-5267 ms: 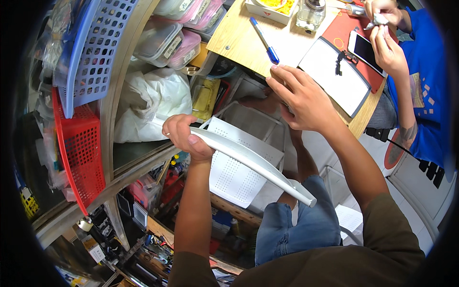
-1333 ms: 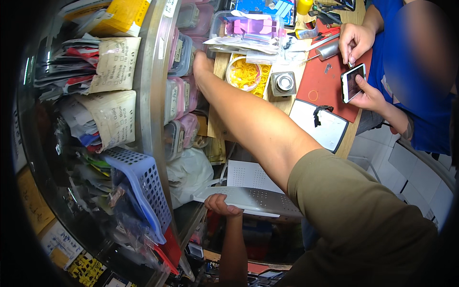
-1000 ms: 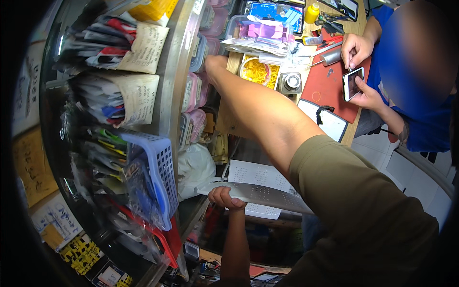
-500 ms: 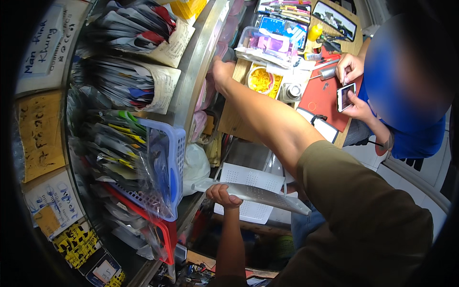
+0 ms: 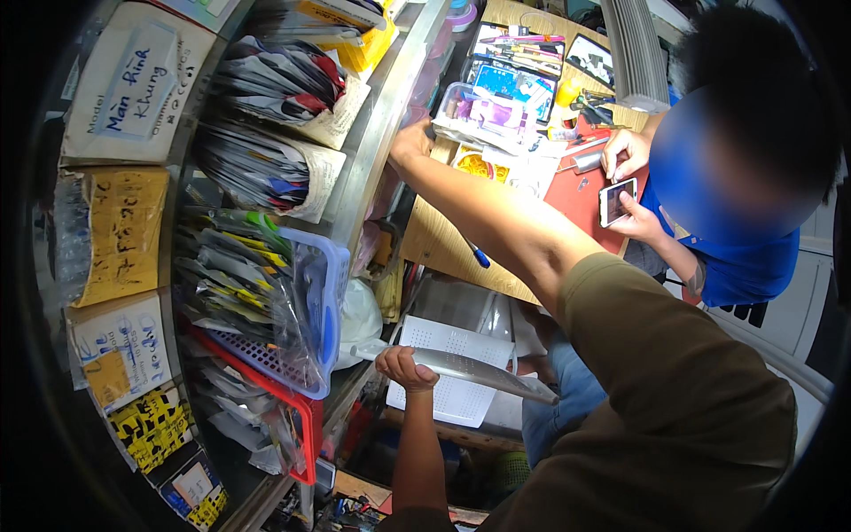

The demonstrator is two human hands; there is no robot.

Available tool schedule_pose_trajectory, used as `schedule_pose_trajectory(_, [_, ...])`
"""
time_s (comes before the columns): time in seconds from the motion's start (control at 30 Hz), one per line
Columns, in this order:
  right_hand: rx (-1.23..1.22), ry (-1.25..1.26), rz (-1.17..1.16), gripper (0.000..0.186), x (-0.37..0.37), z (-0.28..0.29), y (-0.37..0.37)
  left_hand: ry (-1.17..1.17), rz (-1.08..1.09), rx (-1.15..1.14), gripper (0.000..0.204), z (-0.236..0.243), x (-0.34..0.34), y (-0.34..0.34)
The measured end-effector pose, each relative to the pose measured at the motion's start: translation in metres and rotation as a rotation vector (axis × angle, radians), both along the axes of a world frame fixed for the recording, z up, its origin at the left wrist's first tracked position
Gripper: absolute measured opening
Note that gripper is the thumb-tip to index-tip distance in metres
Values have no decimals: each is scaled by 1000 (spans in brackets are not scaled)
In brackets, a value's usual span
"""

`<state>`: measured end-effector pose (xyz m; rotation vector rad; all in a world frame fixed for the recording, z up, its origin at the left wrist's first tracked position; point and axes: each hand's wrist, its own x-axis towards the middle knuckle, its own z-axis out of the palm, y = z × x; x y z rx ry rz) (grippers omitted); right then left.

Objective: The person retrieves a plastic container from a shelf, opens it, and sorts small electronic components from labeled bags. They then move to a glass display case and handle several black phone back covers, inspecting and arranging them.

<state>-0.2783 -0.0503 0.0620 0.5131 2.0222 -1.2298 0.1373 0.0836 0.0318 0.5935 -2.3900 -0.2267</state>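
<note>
My left hand (image 5: 408,367), on a forearm rising from the lower edge, is closed around the rim of a white perforated panel (image 5: 479,374) that looks like a chair back. A second white perforated surface (image 5: 448,355) lies just beyond it, like a seat. My right arm, in an olive sleeve, stretches up and left across the bench. My right hand (image 5: 412,144) is at the metal shelf edge (image 5: 372,164), beside a clear plastic box (image 5: 483,115). A small dark thing shows near its fingertips. Its fingers are mostly hidden, so whether they grip anything is unclear.
At left, the shelf holds packed sleeves (image 5: 261,164), a blue basket (image 5: 332,310) and a red basket (image 5: 308,434). Across the wooden bench (image 5: 443,235), a person in blue holds a phone (image 5: 618,202) over a red mat (image 5: 572,191). Tools (image 5: 594,111) lie nearby.
The whole view has shifted a little. My left hand keeps its grip on the panel, and my right hand stays by the shelf edge. A blue-tipped stick now shows beside my right forearm.
</note>
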Motion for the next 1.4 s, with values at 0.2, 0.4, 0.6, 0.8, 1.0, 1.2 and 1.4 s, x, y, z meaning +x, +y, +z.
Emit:
schedule_pose_trajectory(0.2, [25,71,-91,58,15,19,3,15,12,25,49,3,-5,3])
schedule_pose_trajectory(0.4, [65,51,-180,80,29,3,-3,-6,31,28,47,2,-9,2])
schedule_pose_trajectory(0.6, [86,-203,-638,93,23,17,-12,-82,42,72,42,7,-1,4])
schedule_pose_trajectory(0.8, [65,115,-131,121,68,71,43,-122,-1,92,33,10,3,3])
schedule_pose_trajectory(1.0, [22,203,-59,116,98,114,87,-142,31,72,30,16,-2,3])
schedule_pose_trajectory(1.2, [-31,189,123,119,85,109,111,-190,34,72,29,19,-1,3])
schedule_pose_trajectory(1.4, [-24,250,183,121,63,94,103,-214,23,90,36,27,-4,4])
